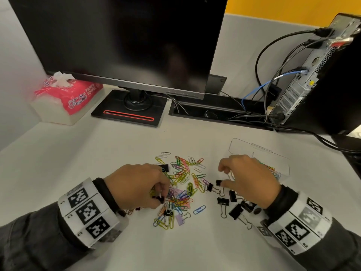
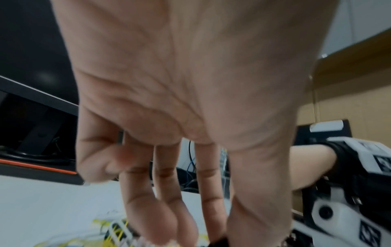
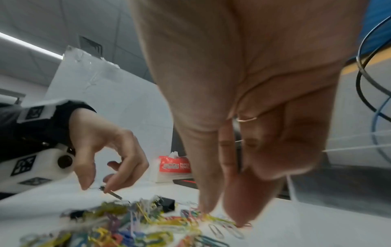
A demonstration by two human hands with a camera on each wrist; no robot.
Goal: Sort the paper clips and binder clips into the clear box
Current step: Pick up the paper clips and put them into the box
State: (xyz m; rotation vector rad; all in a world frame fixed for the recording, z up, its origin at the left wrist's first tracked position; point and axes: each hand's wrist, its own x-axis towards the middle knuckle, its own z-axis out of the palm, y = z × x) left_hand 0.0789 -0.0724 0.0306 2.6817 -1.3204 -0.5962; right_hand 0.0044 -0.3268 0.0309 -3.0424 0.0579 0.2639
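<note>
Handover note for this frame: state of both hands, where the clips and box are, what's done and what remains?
Left hand: fingers curled down into the paper clip pile, pinching a clip; which one is unclear.
Right hand: pinching a binder clip at the pile's right edge.
Clear box: open, beyond the right hand, already holding some coloured paper clips.
Left to do: most paper clips and several black binder clips are still loose on the desk.

Glossy coated-wire paper clips (image 1: 180, 178) lie on a matt white desk (image 1: 97, 163).
</note>
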